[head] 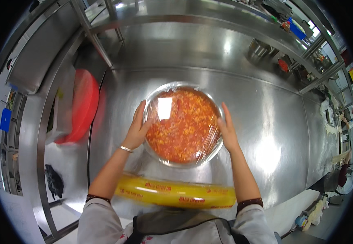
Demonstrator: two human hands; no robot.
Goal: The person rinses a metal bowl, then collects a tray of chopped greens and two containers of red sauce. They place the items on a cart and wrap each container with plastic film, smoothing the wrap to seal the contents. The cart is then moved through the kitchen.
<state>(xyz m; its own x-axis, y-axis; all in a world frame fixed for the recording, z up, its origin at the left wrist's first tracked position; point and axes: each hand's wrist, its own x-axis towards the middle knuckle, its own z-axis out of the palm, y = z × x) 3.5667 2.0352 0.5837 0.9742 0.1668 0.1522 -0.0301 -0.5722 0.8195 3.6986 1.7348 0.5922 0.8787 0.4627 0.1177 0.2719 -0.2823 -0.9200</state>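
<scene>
A round metal bowl [182,164] stands on the steel worktable before me, filled with a chunky red and yellow food mixture [184,134]. Clear plastic film [205,143] is stretched over its top, with glare and wrinkles. My left hand [138,129] rests against the bowl's left side, thumb over the rim, a bangle at the wrist. On the right side, my right hand [227,131] touches the rim in the same way. Between my forearms and close to my body lies a thick yellow roll of plastic wrap [176,192] bearing red writing.
A red plastic basin or lid [86,106] leans beside a metal container [65,106] on the left. A steel shelf [201,19] spans the back, with metal pots [259,48] under it at right. Flour-like powder marks the far right table, where other people's arms show.
</scene>
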